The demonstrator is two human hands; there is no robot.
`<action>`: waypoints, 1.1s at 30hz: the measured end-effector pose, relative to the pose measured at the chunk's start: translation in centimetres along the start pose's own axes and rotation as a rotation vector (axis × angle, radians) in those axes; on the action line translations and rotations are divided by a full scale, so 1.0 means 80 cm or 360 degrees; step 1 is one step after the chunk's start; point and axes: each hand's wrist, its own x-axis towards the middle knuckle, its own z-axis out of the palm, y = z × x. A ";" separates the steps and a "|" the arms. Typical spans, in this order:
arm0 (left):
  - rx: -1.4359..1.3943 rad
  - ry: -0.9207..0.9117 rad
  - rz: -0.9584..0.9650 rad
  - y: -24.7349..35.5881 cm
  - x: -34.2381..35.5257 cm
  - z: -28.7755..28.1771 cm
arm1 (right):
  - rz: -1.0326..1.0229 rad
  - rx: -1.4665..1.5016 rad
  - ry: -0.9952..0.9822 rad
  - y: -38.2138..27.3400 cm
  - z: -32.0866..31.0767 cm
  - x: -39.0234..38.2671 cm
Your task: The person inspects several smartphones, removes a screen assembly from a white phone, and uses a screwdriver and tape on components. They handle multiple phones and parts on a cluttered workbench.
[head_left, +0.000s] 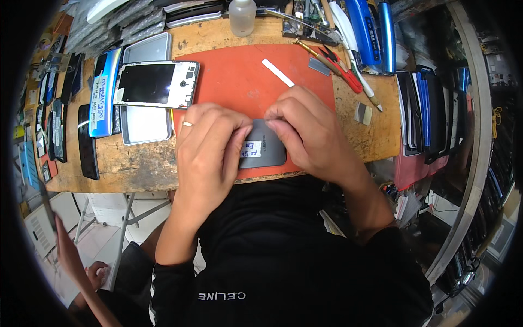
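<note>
A dark grey phone or phone back cover lies on the orange-red mat, close to the bench's near edge. It bears a white label with blue handwriting. My left hand pinches at its far left edge, thumb along the label side. At the far right edge my right hand is also pinched, thumb and index fingertips pressed together. The fingers cover its far edge, so I cannot see whether anything thin is between them. A white strip lies just beyond my right hand.
Left of the mat, an opened phone rests across a pale tray, beside a blue phone. A clear bottle stands at the back. Red-handled cutters and a brass-tipped tool lie far right. Another person's arm shows lower left.
</note>
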 end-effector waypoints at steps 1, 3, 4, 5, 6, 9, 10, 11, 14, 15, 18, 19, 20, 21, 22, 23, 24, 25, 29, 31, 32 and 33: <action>0.0133 -0.0013 0.0028 -0.003 0.002 0.003 | -0.0006 -0.0053 -0.0001 0.005 0.001 0.002; 0.0086 -0.0020 -0.0006 -0.006 0.002 0.007 | -0.0079 -0.0112 -0.0008 0.012 0.003 0.002; 0.0063 -0.0028 -0.0047 -0.007 0.001 0.008 | -0.0125 -0.0148 -0.0002 0.014 0.004 0.001; 0.0044 -0.0034 -0.0074 -0.007 -0.001 0.007 | -0.0128 -0.0128 0.0004 0.015 0.005 0.000; 0.0017 -0.0010 -0.0106 -0.007 -0.003 0.007 | -0.0143 -0.0116 0.0024 0.016 0.005 -0.001; -0.0014 -0.0007 -0.0187 -0.005 -0.006 0.004 | -0.0234 -0.0186 0.0020 0.017 0.004 -0.003; 0.0040 -0.0049 -0.0129 -0.006 -0.005 0.004 | -0.0272 -0.0219 0.0007 0.017 0.004 -0.003; 0.0099 -0.0089 -0.0070 -0.007 -0.005 0.003 | -0.0278 -0.0249 -0.0020 0.017 0.003 -0.004; 0.0248 -0.0146 0.0063 -0.008 -0.002 0.003 | -0.0304 -0.0261 -0.0051 0.017 0.002 -0.004; 0.0273 -0.0159 0.0078 -0.008 -0.002 0.002 | -0.0303 -0.0225 -0.0033 0.017 0.002 -0.004; 0.0329 -0.0156 0.0107 -0.005 -0.004 0.000 | -0.0284 -0.0172 -0.0026 0.017 0.002 -0.004; 0.0336 -0.0150 0.0111 -0.005 -0.005 -0.001 | -0.0280 -0.0172 -0.0022 0.017 0.001 -0.005; 0.0347 -0.0162 0.0122 -0.005 -0.005 -0.002 | -0.0258 -0.0169 -0.0050 0.017 0.001 -0.005; 0.0352 -0.0173 0.0127 -0.005 -0.005 -0.003 | -0.0245 -0.0173 -0.0071 0.017 0.000 -0.005; 0.0358 -0.0191 0.0112 -0.005 -0.006 -0.004 | -0.0242 -0.0180 -0.0080 0.016 0.001 -0.006; 0.0368 -0.0193 0.0138 -0.005 -0.006 -0.005 | -0.0239 -0.0188 -0.0090 0.016 0.001 -0.006; 0.0377 -0.0204 0.0143 -0.005 -0.007 -0.005 | -0.0242 -0.0200 -0.0090 0.016 0.001 -0.006; 0.0379 -0.0206 0.0152 -0.006 -0.007 -0.005 | -0.0245 -0.0213 -0.0088 0.015 0.002 -0.006; 0.0317 -0.0201 0.0098 -0.009 -0.008 -0.003 | -0.0251 -0.0240 -0.0076 0.015 0.005 -0.006; 0.0280 -0.0208 0.0056 -0.009 -0.009 -0.003 | -0.0260 -0.0235 -0.0069 0.017 0.006 -0.006; 0.0274 -0.0198 0.0058 -0.009 -0.009 -0.003 | -0.0265 -0.0245 -0.0076 0.018 0.007 -0.006; 0.0271 -0.0187 0.0048 -0.008 -0.009 -0.002 | -0.0277 -0.0262 -0.0083 0.019 0.008 -0.006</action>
